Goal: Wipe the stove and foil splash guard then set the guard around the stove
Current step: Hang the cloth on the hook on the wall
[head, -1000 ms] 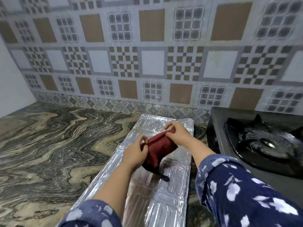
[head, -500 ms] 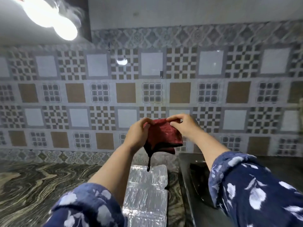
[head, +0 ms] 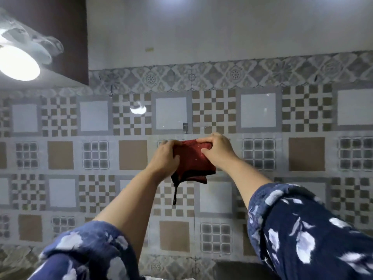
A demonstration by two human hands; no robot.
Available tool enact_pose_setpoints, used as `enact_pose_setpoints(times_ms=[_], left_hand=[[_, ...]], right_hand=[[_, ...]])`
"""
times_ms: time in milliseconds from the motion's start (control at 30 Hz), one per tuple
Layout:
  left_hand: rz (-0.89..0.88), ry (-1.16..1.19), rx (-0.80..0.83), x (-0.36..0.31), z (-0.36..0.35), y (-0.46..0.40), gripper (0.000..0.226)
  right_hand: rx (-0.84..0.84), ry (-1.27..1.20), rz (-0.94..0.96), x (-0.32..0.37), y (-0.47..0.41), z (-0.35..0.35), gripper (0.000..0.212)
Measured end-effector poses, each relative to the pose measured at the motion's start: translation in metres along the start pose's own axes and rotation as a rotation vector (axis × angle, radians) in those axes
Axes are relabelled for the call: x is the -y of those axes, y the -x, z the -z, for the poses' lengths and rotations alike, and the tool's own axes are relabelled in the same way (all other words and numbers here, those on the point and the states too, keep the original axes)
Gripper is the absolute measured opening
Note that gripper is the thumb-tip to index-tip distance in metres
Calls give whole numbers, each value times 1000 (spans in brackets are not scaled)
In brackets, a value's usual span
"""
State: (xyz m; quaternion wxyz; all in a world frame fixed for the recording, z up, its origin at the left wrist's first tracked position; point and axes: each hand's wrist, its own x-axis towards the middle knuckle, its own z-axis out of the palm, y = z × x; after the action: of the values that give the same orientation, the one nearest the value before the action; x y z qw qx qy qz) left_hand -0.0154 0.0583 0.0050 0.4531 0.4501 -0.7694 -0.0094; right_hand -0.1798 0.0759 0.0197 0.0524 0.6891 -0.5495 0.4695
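Note:
A dark red cloth with a black trim and a dangling black loop is held up in front of the tiled wall. My left hand grips its left edge and my right hand pinches its top right corner. The cloth is folded between both hands. Only a dark corner of the stove shows at the bottom edge. A thin sliver of the foil splash guard shows at the very bottom; the rest is out of view.
The patterned tile wall fills the view ahead. A dark cabinet with a bright lamp under it hangs at the upper left. A small hook sticks out of the wall just above the cloth.
The view has tilted upward, so the counter, foil guard and stove have dropped almost out of sight. Both hands have lifted the red cloth from above the foil to wall height.

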Motion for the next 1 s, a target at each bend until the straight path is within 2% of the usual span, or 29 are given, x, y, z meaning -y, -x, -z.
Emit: enact_pose_setpoints(times_ms=[267, 467, 700, 767, 900, 1000], left_hand=[[-42, -63, -156, 25, -24, -86, 47], [-76, -134, -110, 48, -43, -102, 46], [7, 18, 1, 63, -47, -58, 48], [73, 28, 3, 64, -42, -36, 49], [191, -21, 125, 59, -27, 26, 50], [281, -61, 288, 56, -12, 84, 39]], right_hand=[[-167, -14, 49, -10, -86, -38, 35], [-142, 97, 119, -27, -92, -71, 39], [-103, -213, -26, -25, -47, -79, 40], [-67, -243, -80, -22, -26, -74, 41], [114, 63, -204, -22, 28, -71, 64], [286, 127, -256, -1, 77, -70, 52]])
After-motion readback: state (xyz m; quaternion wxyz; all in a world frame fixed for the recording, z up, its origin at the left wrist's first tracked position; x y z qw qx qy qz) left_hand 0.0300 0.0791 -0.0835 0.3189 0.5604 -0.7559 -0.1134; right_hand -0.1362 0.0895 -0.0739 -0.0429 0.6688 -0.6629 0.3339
